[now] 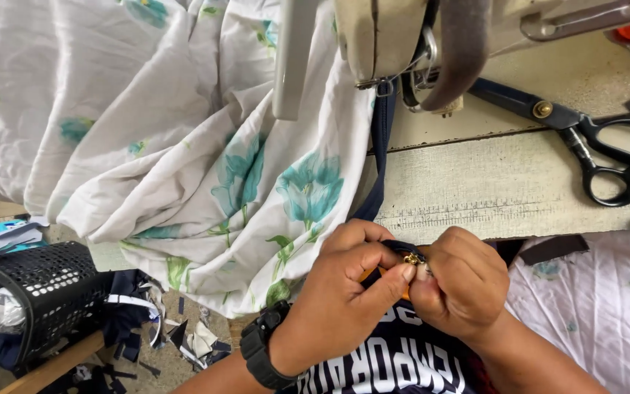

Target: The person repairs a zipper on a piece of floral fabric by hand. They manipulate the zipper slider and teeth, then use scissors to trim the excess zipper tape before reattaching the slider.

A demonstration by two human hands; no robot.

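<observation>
Both the left hand [344, 281] and right hand [457, 281] pinch the small brass zipper slider [412, 258] between them, its dark tape [380, 157] running straight away toward the sewing machine [402, 44]

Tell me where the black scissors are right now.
In the head view, the black scissors lie at upper right on the pale wooden table, beside the sewing machine.

No packages, signs or screens here.
Only white block lettering on the navy garment [395, 365], just below the pinching fingers.

Left hand [344, 284], right hand [461, 284] — touching, fingertips seemingly pinched
</observation>
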